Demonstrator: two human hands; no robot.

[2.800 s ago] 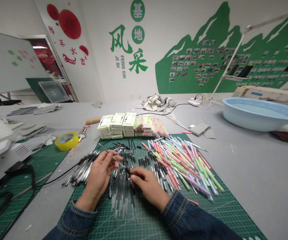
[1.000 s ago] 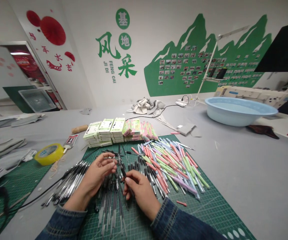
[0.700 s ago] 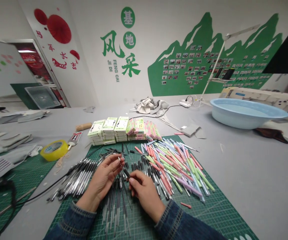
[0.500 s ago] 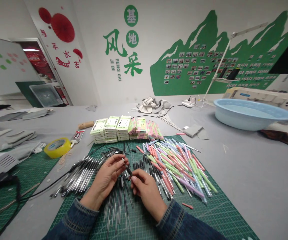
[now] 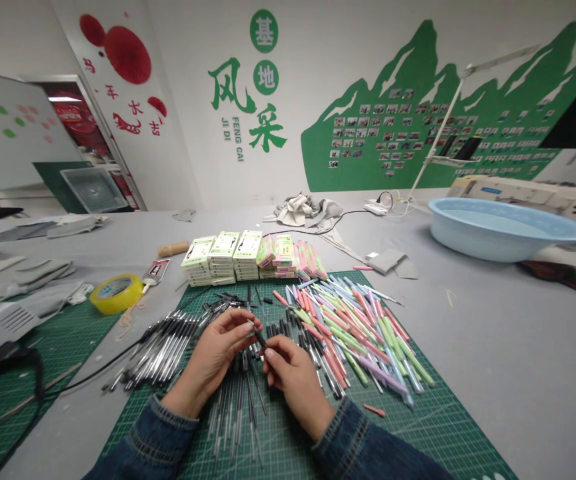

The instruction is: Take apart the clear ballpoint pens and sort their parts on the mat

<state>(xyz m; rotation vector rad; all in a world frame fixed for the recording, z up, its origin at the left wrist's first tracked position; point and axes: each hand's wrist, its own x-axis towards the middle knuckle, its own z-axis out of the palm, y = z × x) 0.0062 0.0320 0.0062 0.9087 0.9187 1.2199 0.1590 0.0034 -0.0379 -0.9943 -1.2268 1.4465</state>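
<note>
Between my two hands is a short black pen part [image 5: 259, 337], perhaps a grip section or cap; its exact kind is hard to make out. My left hand [image 5: 225, 343] pinches its upper end with thumb and fingers. Closed on the lower end is my right hand [image 5: 288, 370]. Beneath them, thin dark pen refills [image 5: 233, 413] lie fanned on the green cutting mat [image 5: 358, 447]. Clear pen barrels with black ends [image 5: 161, 350] are heaped to the left. On the right, black pen parts [image 5: 313, 350] lie beside a large pile of pastel pens [image 5: 363, 327].
Stacked pen boxes [image 5: 225, 257] stand behind the mat, with pink boxes [image 5: 284, 252] alongside. Yellow tape [image 5: 117, 294] and a glue tube [image 5: 157, 272] lie at left. A blue basin [image 5: 503, 230] stands at right. A black cable [image 5: 98, 368] crosses the left side.
My left fingertips have closed in on the upper end of the black part, whose pale tip showed more before. Both hands stay almost in place; the view has shifted slightly.
</note>
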